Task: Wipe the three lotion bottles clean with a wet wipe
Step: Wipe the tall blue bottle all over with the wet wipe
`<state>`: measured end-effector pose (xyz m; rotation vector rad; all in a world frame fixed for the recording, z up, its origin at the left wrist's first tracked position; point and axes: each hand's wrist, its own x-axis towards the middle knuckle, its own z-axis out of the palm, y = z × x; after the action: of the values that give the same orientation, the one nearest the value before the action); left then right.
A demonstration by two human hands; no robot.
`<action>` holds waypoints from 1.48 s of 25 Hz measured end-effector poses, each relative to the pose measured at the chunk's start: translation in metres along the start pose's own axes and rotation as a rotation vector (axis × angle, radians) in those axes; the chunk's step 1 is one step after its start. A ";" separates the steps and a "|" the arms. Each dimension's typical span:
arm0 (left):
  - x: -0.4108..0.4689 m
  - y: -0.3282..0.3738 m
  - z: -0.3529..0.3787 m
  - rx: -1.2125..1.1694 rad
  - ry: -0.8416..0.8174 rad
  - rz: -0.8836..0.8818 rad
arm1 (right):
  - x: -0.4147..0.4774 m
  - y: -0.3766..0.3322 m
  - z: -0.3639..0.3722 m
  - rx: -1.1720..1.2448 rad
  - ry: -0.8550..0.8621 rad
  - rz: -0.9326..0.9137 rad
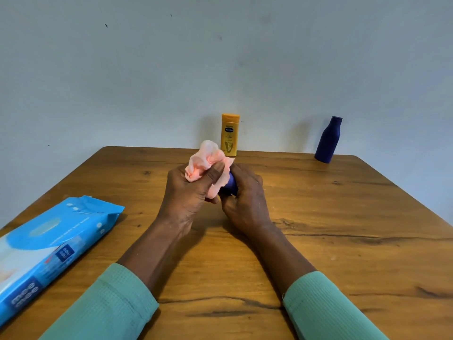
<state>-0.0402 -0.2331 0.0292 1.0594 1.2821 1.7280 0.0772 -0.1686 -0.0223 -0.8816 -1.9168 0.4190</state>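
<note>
Green sleeves [105,307] frame the near edge of the wooden table [343,229], and a blue pack of wipes [49,244] lies flat at the left. Mid-table, the left hand [186,192] grips a crumpled pink wipe [206,160] and holds it against a small blue bottle [231,185]. The right hand [245,195] is curled around this bottle, which is mostly hidden. At the far edge by the wall, a yellow bottle [230,134] stands upright. A dark blue bottle [328,141] stands well apart from it at the far right corner.

The yellow bottle [230,136] reads "Vaseline", and the blue wipes pack [49,246] reads "mee mee".
</note>
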 end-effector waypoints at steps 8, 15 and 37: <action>-0.003 0.002 -0.007 -0.134 -0.212 -0.107 | 0.000 0.001 -0.002 0.027 0.026 0.028; 0.002 -0.003 -0.006 -0.295 -0.006 -0.220 | -0.001 -0.013 -0.007 -0.074 -0.103 0.039; 0.011 -0.019 -0.020 -0.027 -0.082 0.061 | 0.007 -0.038 -0.009 -0.404 -0.082 0.143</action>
<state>-0.0613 -0.2259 0.0099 1.1520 1.1840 1.7240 0.0681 -0.1899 0.0099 -1.2864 -2.0580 0.1518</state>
